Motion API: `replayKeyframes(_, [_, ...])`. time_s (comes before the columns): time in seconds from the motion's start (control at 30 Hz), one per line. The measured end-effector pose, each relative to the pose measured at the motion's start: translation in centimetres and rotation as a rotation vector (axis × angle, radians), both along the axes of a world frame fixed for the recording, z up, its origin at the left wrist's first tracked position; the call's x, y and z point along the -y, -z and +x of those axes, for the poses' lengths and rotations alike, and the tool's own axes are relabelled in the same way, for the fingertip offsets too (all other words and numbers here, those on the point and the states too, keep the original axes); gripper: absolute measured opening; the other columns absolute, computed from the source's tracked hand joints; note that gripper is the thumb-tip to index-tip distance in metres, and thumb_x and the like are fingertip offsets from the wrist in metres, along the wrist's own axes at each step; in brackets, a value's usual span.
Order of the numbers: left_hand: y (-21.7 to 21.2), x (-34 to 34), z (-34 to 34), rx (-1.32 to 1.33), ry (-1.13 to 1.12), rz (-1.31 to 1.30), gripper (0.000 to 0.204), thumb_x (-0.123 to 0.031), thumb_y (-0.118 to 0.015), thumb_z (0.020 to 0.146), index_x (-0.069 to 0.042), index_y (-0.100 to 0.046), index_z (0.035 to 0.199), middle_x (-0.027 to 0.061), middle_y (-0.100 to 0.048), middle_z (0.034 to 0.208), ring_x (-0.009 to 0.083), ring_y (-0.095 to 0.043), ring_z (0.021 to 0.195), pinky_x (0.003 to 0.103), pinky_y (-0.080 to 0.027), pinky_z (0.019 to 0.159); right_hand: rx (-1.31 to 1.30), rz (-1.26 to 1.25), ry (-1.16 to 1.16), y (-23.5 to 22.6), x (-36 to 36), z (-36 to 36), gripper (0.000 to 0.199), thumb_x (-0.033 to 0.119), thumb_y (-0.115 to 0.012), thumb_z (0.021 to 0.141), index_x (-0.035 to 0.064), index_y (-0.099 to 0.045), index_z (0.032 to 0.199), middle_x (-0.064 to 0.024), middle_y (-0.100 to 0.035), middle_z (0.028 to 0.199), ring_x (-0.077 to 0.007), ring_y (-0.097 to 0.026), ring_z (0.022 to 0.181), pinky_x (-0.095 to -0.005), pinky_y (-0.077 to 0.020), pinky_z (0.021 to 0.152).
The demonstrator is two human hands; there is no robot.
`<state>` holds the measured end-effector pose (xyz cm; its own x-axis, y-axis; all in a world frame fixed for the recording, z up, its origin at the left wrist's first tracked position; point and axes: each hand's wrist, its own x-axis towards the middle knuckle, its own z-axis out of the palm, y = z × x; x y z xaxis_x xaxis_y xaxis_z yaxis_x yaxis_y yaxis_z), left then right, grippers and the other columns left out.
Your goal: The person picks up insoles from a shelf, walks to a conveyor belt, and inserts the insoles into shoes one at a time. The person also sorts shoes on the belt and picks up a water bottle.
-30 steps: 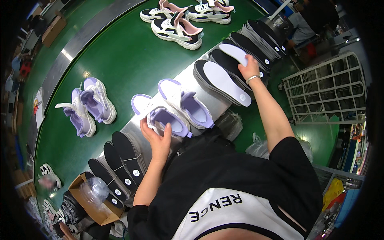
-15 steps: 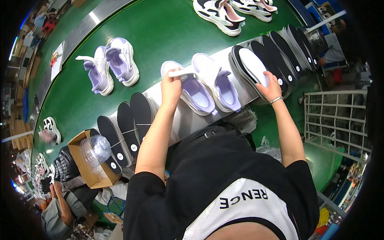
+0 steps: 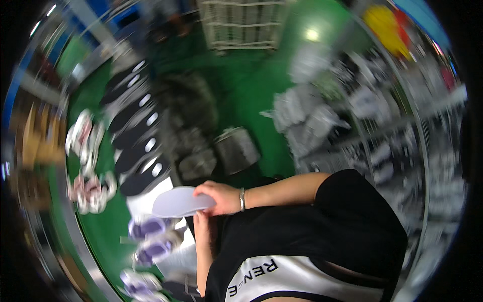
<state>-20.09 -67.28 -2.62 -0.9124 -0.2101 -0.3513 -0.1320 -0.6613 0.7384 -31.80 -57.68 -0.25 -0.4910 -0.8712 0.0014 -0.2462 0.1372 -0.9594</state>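
A pale lavender-grey insole [image 3: 176, 202] is held out in front of me. My right hand [image 3: 224, 198] grips its near end, thumb and fingers closed around it. My left hand [image 3: 203, 226] meets the insole's lower edge with its fingertips, close beside the right hand; motion blur softens those fingers. Just left of the insole, a pair of white-and-lavender shoes [image 3: 157, 247] rests on the white bench top [image 3: 187, 246]. Beyond the insole, a row of black insole stacks [image 3: 138, 180] with round white labels runs away along the bench.
Other lavender-trimmed shoes [image 3: 138, 284] lie lower left. White-and-pink shoes [image 3: 91, 193] stand on the green surface at left. A white wire cage [image 3: 241, 22] is at the far side. Plastic-wrapped bundles [image 3: 307, 118] and a metal rack [image 3: 422, 151] occupy the right.
The view has swung right. My left hand has let go of the shoe tongue and come over to my right hand. The insole has been lifted off its stack.
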Motion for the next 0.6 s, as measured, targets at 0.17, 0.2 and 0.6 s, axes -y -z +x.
replayKeyframes(0.17, [-1.8,-10.6,-6.6,0.29,0.201,-0.115,0.051,-0.035,-0.044,0.086,0.002,-0.033,0.119,0.0142,-0.041,0.117,0.0227,-0.042,0.106,0.035,-0.034,0.09,0.245,-0.136,0.422,1.7,-14.6,-2.4,0.051,0.022,-0.065,0.066,0.0042,-0.041,0.108,-0.0141,-0.048,0.1,-0.0262,-0.048,0.094,-0.032,-0.0383,0.081])
replayKeyframes(0.2, [-1.5,-12.6,-7.9,0.315,0.291,-0.133,0.051,-0.035,-0.044,0.086,0.002,-0.033,0.119,0.0142,-0.041,0.117,0.0227,-0.042,0.106,0.035,-0.034,0.09,0.144,-0.05,0.5,2.0,-17.1,-2.1,0.052,0.021,-0.065,0.066,0.004,-0.04,0.108,-0.0143,-0.048,0.1,-0.026,-0.048,0.093,-0.0321,-0.0383,0.081])
replayKeyframes(0.6, [0.1,-38.0,-14.9,0.115,1.286,-0.446,0.044,-0.042,-0.034,0.087,-0.007,-0.034,0.115,0.0082,-0.037,0.111,0.0197,-0.04,0.102,0.033,-0.038,0.076,0.626,-0.547,1.658,7.2,-46.6,4.6,0.067,0.006,-0.067,0.06,0.0059,-0.034,0.118,-0.011,-0.051,0.101,-0.021,-0.05,0.093,-0.0359,-0.042,0.081])
